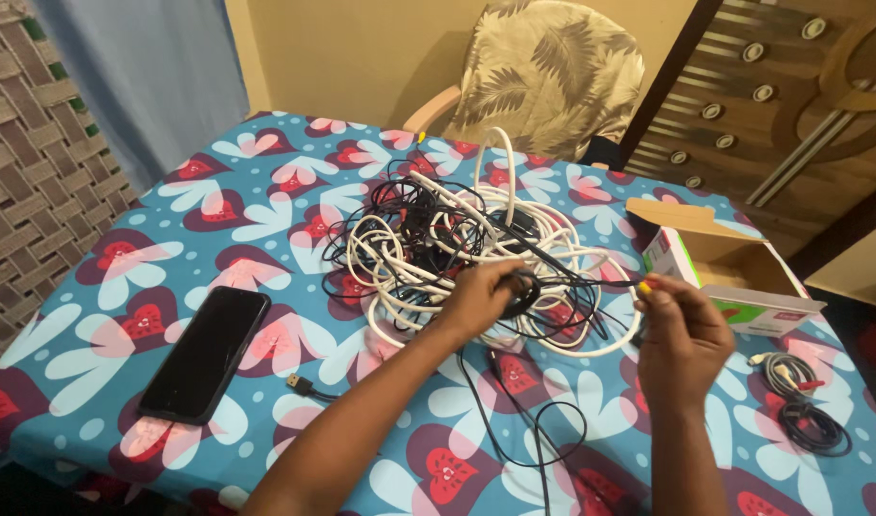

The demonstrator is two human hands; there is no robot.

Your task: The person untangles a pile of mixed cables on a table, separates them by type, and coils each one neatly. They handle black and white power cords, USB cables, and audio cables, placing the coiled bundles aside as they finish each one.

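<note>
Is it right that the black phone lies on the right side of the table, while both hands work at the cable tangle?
Not quite. The head view shows the black phone on the table's left side. Both hands, left and right, do work at the cable tangle.

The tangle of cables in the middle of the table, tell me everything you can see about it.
The tangle of cables is a loose heap of white and black cords, looped and knotted together, one white loop arching up at the back. It lies on the flowered tablecloth, between the phone and the open cardboard box. The left hand pinches a black cord at its front edge; the right hand holds a thin strand leading out.
</note>
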